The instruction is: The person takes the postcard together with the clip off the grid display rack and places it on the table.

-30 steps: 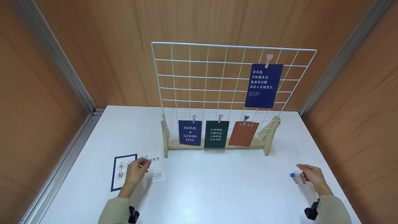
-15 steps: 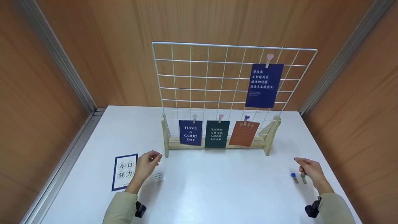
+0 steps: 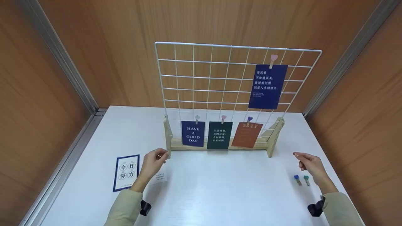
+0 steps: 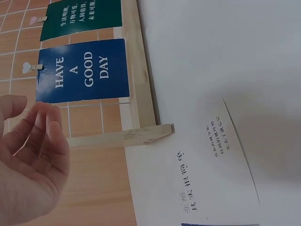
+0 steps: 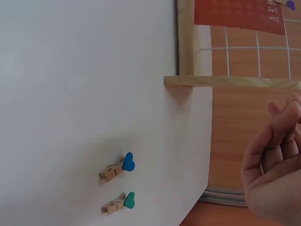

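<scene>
1. Since the earlier frames both hands are rising off the counter point(image 3: 220, 188): the left hand point(image 3: 153, 163) is now lifting away from the white card point(image 3: 159, 177), and the right hand point(image 3: 309, 166) is drawing up and back from the two clips.
2. Left hand: fingers loosely curled, thumb near the forefinger, holding nothing that I can make out. It is hovering just beside the wooden foot point(image 3: 167, 135) of the wire grid point(image 3: 235, 81).
3. Right hand: fingers relaxed and slightly parted, gripping nothing. The blue heart clip point(image 3: 296, 179) and the green heart clip point(image 3: 306, 179) are lying side by side on the counter, just beside and below it, untouched.
4. The white card is lying flat beside the bordered card point(image 3: 126, 172).
5. Judgement: a clean pick of a card would call for sliding a fingertip under one edge, since it is lying flush; a clip wants pinching at its wooden tail, heart end forward.
6. Views: the left wrist camera is showing the white card's point(image 4: 207, 174) print and the HAVE A GOOD DAY card point(image 4: 84, 70) close up. The right wrist camera is showing the clips' wooden bodies point(image 5: 113, 170), too small to read in the head view.
</scene>
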A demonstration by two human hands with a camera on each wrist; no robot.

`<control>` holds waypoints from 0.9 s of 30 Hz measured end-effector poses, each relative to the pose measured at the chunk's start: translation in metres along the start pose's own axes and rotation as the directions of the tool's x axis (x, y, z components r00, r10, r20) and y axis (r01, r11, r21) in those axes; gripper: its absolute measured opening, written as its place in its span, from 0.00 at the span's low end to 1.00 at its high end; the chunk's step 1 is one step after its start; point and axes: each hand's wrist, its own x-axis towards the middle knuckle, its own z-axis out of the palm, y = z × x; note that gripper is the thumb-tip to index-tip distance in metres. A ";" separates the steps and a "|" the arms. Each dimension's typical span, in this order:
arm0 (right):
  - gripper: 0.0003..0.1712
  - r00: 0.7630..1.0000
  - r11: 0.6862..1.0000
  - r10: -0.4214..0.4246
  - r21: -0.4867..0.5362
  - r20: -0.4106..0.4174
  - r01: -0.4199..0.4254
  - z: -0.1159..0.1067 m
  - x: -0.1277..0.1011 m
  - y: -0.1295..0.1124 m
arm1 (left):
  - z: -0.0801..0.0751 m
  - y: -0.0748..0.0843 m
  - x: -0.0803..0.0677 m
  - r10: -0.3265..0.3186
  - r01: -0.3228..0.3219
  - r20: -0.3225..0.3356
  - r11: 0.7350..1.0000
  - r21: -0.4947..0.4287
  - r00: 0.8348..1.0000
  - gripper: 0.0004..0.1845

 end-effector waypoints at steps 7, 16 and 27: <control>0.30 0.998 0.999 -0.047 0.006 0.033 0.046 0.005 0.001 -0.012 | 0.004 0.006 0.001 0.028 -0.027 0.019 0.999 -0.020 0.999 0.07; 0.29 0.996 0.997 -0.072 0.005 0.054 0.071 0.011 0.002 -0.029 | 0.014 0.021 0.006 0.067 -0.067 0.046 0.998 -0.014 0.997 0.07; 0.28 0.993 0.995 -0.096 -0.001 0.074 0.096 0.019 0.007 -0.042 | 0.030 0.037 0.012 0.151 -0.152 0.085 0.988 -0.004 0.985 0.07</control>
